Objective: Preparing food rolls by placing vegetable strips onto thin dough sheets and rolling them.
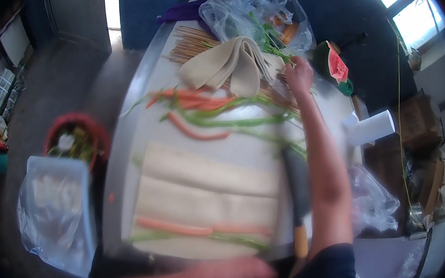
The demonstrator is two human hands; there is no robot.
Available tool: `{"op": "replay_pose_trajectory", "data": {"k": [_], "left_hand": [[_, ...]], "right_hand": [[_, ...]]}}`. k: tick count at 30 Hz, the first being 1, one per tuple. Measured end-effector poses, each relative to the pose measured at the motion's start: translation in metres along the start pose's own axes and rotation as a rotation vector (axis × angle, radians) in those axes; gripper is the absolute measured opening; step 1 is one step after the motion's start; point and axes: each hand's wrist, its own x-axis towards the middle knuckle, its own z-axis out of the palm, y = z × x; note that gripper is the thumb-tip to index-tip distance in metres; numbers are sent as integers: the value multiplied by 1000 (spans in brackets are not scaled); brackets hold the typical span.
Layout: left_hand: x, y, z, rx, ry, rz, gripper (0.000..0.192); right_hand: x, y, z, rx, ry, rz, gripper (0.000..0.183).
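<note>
My right hand [299, 74] reaches to the far part of the table, its fingers closed at the stems of a leafy green herb [273, 42]. Blurred by motion, my left hand [243, 274] is at the near table edge; whether it holds anything cannot be made out. Between them lies a pale, flat sheet [207, 206], perhaps tofu skin, in overlapping layers. Carrot strips [174, 227] and green stalks [236, 240] run across its near part. Farther off are more carrot strips [206, 102], green stalks [232, 120] and a folded stack of pale sheets [218, 65].
Thin wooden sticks [189, 44] lie beneath the folded stack. A knife with a wooden handle [300, 241] rests under my right forearm. Behind are a clear plastic bag [235, 14] and cut watermelon [337, 65]. A white roll [372, 128] is at right, a red bucket [54, 129] at left.
</note>
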Motion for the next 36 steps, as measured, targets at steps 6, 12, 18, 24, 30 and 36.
{"op": "replay_pose_trajectory", "data": {"k": [6,12,18,24,30,36], "left_hand": [[2,29,-20,22,9,69,21],[0,29,-17,-19,41,64,19],[-2,28,-14,-30,81,41,18],[1,22,-13,-33,88,47,19],[0,20,-8,-34,138,39,18],[6,15,-5,-133,56,-18,23]], "right_hand": [[29,-11,21,-87,-77,-53,28],[47,-21,36,-165,-164,-73,28],[61,-30,42,-257,-262,-26,28],[62,-30,45,-422,-288,-110,23],[49,-40,28,-329,-122,-85,21],[60,-14,0,-95,-48,22,25]]}}
